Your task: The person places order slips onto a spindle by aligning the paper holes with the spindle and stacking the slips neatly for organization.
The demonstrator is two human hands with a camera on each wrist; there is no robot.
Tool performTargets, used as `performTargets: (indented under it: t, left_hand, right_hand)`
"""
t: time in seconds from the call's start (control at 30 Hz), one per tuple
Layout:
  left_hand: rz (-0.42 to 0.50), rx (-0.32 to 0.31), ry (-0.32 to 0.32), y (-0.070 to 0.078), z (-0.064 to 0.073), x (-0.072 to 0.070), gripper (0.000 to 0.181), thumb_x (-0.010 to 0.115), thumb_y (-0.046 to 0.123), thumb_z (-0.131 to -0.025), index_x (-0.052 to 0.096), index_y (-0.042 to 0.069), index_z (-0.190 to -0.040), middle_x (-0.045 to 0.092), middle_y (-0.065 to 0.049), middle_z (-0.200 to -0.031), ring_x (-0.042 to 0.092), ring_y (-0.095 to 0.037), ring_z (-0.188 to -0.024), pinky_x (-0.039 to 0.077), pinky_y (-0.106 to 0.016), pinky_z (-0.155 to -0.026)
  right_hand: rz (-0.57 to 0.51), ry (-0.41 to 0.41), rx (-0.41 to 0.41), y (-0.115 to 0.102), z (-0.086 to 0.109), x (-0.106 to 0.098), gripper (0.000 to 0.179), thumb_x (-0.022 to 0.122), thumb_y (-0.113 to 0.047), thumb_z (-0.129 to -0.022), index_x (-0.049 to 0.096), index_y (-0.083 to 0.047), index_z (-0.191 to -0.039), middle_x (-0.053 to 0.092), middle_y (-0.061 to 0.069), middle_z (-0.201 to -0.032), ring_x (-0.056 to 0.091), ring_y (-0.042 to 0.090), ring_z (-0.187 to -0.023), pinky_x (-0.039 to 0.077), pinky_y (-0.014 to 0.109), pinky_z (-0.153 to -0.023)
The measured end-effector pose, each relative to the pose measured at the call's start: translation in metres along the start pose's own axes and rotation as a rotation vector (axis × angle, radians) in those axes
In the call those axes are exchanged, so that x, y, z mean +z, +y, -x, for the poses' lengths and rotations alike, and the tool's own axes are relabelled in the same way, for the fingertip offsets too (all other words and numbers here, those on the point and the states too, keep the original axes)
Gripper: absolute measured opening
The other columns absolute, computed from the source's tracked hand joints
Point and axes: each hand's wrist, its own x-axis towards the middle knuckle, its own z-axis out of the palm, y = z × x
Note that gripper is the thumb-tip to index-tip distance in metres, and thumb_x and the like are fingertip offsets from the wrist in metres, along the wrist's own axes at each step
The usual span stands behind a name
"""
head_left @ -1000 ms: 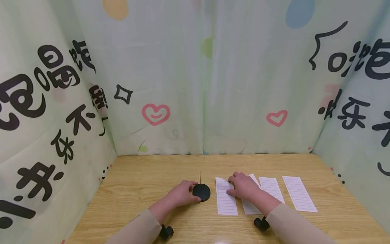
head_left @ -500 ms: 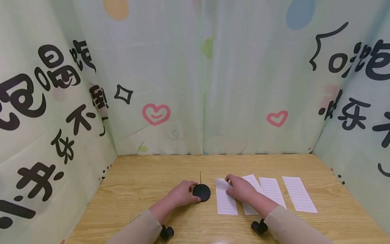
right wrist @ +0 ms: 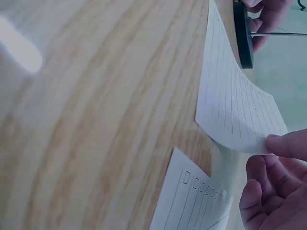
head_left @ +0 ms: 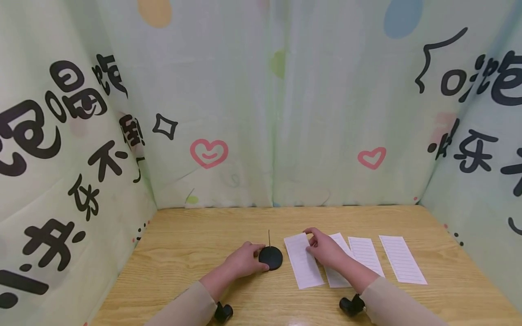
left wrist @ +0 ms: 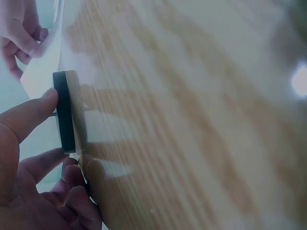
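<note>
A bill spike with a round black base [head_left: 271, 258] and a thin upright metal pin [right wrist: 278, 34] stands on the table. My left hand [head_left: 244, 260] grips the edge of the base between thumb and fingers; the left wrist view shows the thumb [left wrist: 36, 112] on the base's top side. Just right of the spike, a lined paper slip [head_left: 302, 265] is pinched at its right edge by my right hand [head_left: 326, 249]. In the right wrist view the slip bends, its held side lifted off the wood. A second slip [head_left: 336, 277] lies partly under my right hand.
Two further lined slips, a middle one [head_left: 364, 253] and a far-right one [head_left: 401, 259], lie flat on the wooden table [head_left: 195, 231]. A printed curtain [head_left: 285, 113] encloses the back and both sides. Black wrist cameras [head_left: 351, 305] sit below the sleeves.
The leftmost slip has tilted and its upper end has come up and left, with my right hand pinching it. My left hand has stayed on the spike's base.
</note>
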Motion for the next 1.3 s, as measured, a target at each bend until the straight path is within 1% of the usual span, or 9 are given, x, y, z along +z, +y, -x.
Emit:
performTargets:
  t: [0.13,0.27,0.5,0.7,0.8,0.97,1.13,1.2,1.3]
  left_hand:
    - [0.011,-0.010,0.000,0.000,0.001,-0.001,0.067,0.082,0.036,-0.082,0.057,0.015,-0.141,0.055,-0.007,-0.107,0.058,-0.024,-0.097,0.048,-0.045,-0.088]
    - [0.025,-0.019,0.000,0.001,0.001,-0.003,0.067,0.081,0.035,-0.082,0.057,0.015,-0.142,0.055,-0.008,-0.109,0.057,-0.024,-0.098,0.047,-0.046,-0.089]
    - [0.020,-0.026,-0.002,0.000,0.001,-0.003,0.066,0.081,0.035,-0.082,0.057,0.015,-0.141,0.054,-0.006,-0.108,0.056,-0.022,-0.096,0.047,-0.045,-0.089]
    - [0.005,-0.020,0.002,0.001,0.002,-0.003,0.066,0.081,0.035,-0.083,0.057,0.015,-0.141,0.055,-0.007,-0.108,0.056,-0.022,-0.096,0.048,-0.046,-0.089]
    - [0.007,-0.021,0.001,0.003,0.003,-0.004,0.066,0.081,0.035,-0.083,0.057,0.014,-0.141,0.055,-0.008,-0.109,0.056,-0.023,-0.096,0.048,-0.046,-0.090]
    - [0.034,-0.005,0.008,0.001,0.004,-0.003,0.063,0.078,0.036,-0.085,0.057,0.010,-0.140,0.056,-0.009,-0.110,0.058,-0.026,-0.100,0.047,-0.048,-0.092]
    - [0.090,0.025,0.034,-0.002,0.007,-0.002,0.057,0.073,0.035,-0.090,0.059,0.006,-0.136,0.059,-0.011,-0.114,0.059,-0.029,-0.108,0.046,-0.049,-0.095]
    - [0.126,0.032,0.044,-0.002,0.009,-0.003,0.053,0.072,0.034,-0.091,0.060,0.005,-0.135,0.060,-0.011,-0.114,0.059,-0.029,-0.108,0.046,-0.048,-0.094]
    - [0.175,0.042,0.059,0.000,0.013,-0.007,0.049,0.070,0.033,-0.093,0.061,0.005,-0.132,0.061,-0.010,-0.113,0.058,-0.028,-0.104,0.047,-0.047,-0.087]
  right_hand:
    - [-0.019,0.030,-0.024,0.000,0.001,-0.003,0.042,0.064,-0.004,-0.094,0.053,-0.004,-0.135,0.060,0.003,-0.093,0.053,0.017,-0.078,0.045,0.032,-0.066]
    - [-0.059,0.052,-0.040,-0.002,0.001,-0.006,0.042,0.062,-0.005,-0.095,0.053,-0.006,-0.136,0.060,0.003,-0.093,0.052,0.017,-0.076,0.044,0.032,-0.065]
    - [-0.114,0.059,-0.049,-0.005,0.002,-0.008,0.041,0.061,-0.005,-0.097,0.054,-0.012,-0.138,0.059,0.004,-0.094,0.051,0.017,-0.075,0.044,0.031,-0.063]
    - [-0.162,0.060,-0.039,-0.007,0.004,-0.007,0.041,0.061,-0.006,-0.098,0.054,-0.013,-0.138,0.059,0.004,-0.094,0.052,0.017,-0.075,0.044,0.029,-0.062]
    - [-0.183,0.056,-0.047,-0.009,0.008,-0.007,0.041,0.060,-0.005,-0.098,0.054,-0.011,-0.138,0.059,0.005,-0.094,0.051,0.017,-0.074,0.044,0.029,-0.061]
    - [-0.214,0.058,-0.063,-0.013,0.011,-0.008,0.041,0.059,-0.005,-0.098,0.054,-0.011,-0.138,0.059,0.006,-0.093,0.050,0.018,-0.071,0.043,0.028,-0.059]
    - [-0.241,0.060,-0.069,-0.017,0.014,-0.009,0.040,0.058,-0.005,-0.099,0.053,-0.009,-0.139,0.059,0.006,-0.094,0.051,0.019,-0.072,0.044,0.028,-0.059]
    - [-0.254,0.060,-0.071,-0.019,0.015,-0.010,0.040,0.058,-0.006,-0.099,0.053,-0.009,-0.139,0.059,0.006,-0.094,0.052,0.020,-0.073,0.045,0.028,-0.059]
    - [-0.271,0.067,-0.078,-0.021,0.017,-0.011,0.040,0.058,-0.006,-0.099,0.053,-0.009,-0.139,0.059,0.006,-0.095,0.055,0.024,-0.077,0.046,0.029,-0.061]
